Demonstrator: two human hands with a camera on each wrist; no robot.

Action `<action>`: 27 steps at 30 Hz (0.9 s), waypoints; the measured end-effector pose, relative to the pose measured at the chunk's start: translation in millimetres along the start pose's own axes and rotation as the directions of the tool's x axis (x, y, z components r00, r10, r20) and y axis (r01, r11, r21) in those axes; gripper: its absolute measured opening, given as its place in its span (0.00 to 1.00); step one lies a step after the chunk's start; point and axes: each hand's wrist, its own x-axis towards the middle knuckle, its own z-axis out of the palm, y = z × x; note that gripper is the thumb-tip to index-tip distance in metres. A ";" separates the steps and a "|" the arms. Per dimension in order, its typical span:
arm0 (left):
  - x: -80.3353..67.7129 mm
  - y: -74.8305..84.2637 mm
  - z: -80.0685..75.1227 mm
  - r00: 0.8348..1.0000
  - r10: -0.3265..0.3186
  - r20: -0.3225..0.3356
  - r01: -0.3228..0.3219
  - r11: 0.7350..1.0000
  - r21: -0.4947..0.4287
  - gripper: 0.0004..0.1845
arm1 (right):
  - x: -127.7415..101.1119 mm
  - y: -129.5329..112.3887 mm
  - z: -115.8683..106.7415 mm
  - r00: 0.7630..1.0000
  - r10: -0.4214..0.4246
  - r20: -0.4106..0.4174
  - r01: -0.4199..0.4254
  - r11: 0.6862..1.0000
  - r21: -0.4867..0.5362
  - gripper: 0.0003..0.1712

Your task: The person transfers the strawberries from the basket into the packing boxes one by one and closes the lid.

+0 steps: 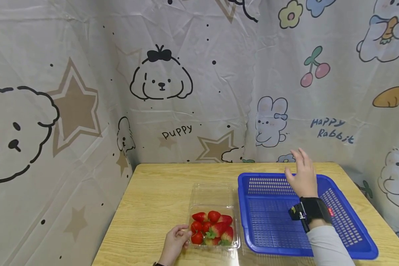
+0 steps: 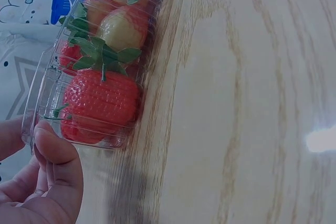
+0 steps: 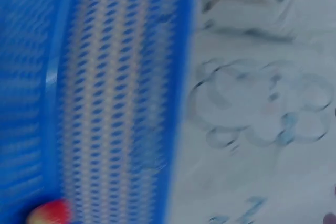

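At the near edge of the bench (image 1: 159, 199), roughly 6 o'clock in the head view, sits a clear plastic box (image 1: 214, 221) of strawberries (image 1: 212, 228), its lid folded open toward 12 o'clock. The left hand (image 1: 174, 244) is at the box's 9 o'clock side, fingers (image 2: 55, 153) and thumb pinching its corner rim; the left wrist view shows the thumb pressed on the clear plastic just beside a big red berry (image 2: 102, 98). The blue basket (image 1: 276, 244) lies just beside the box at its 3 o'clock, apart by a thin gap. The right hand (image 1: 302, 177) hovers over the basket's far end, about 1 o'clock from the box, fingers spread wide and straight, holding nothing. A black wrist strap (image 1: 314, 210) sits on that arm above a grey sleeve (image 1: 329, 245). The right wrist view is blurred: blue mesh (image 3: 115, 98) and a bit of something red (image 3: 50, 212) at the lower left, cannot tell what. A cartoon-printed sheet (image 1: 159, 85) hangs behind the bench.
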 end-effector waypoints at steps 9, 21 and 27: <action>-0.2 0.8 -0.2 1.000 0.003 -0.008 -0.003 1.000 0.016 0.18 | -40.9 53.0 1.1 0.902 0.392 0.183 -0.356 0.913 -0.200 0.36; -1.6 1.4 -1.1 1.000 -0.005 0.001 0.005 1.000 0.015 0.20 | -74.7 81.3 10.4 0.552 0.642 0.532 -0.523 0.763 -0.379 0.37; 0.0 0.4 -0.9 1.000 0.007 0.005 -0.008 1.000 0.014 0.19 | -83.0 87.1 16.1 0.554 0.615 0.561 -0.502 0.785 -0.364 0.35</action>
